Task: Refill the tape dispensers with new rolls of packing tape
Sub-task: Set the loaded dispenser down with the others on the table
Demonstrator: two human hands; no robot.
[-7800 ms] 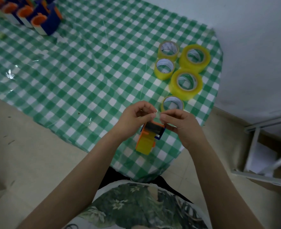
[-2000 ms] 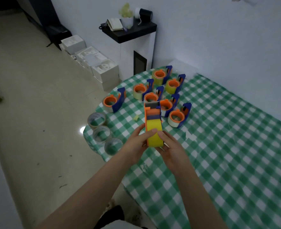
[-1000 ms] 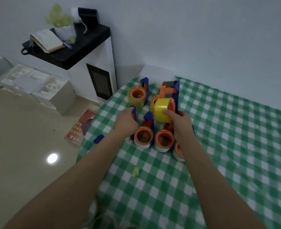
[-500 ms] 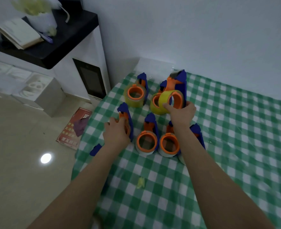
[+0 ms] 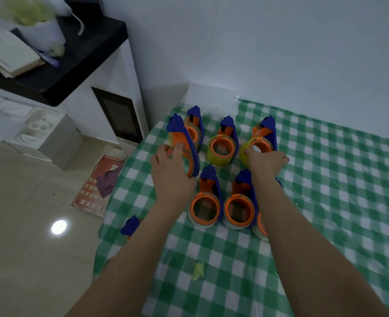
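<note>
Several orange-and-blue tape dispensers stand in a cluster at the far left corner of the green checked table (image 5: 326,202). My right hand (image 5: 265,163) holds the refilled dispenser with the yellow roll (image 5: 261,143), which sits on the cloth at the back right of the cluster. My left hand (image 5: 171,170) grips another dispenser (image 5: 184,143) at the left and holds it slightly raised and tilted. Two dispensers with pale rolls (image 5: 204,208) (image 5: 239,210) stand nearer to me, between my forearms. A further dispenser with a yellow roll (image 5: 222,148) stands between my hands.
A blue dispenser tip (image 5: 130,225) pokes out by the table's left edge under my left forearm. A yellow tape scrap (image 5: 198,272) lies on the cloth. A black-topped white cabinet (image 5: 111,72) stands left of the table, the wall behind it.
My right hand has set the yellow-roll dispenser down at the back right of the cluster. My left hand has moved forward and taken hold of a dispenser on the left.
</note>
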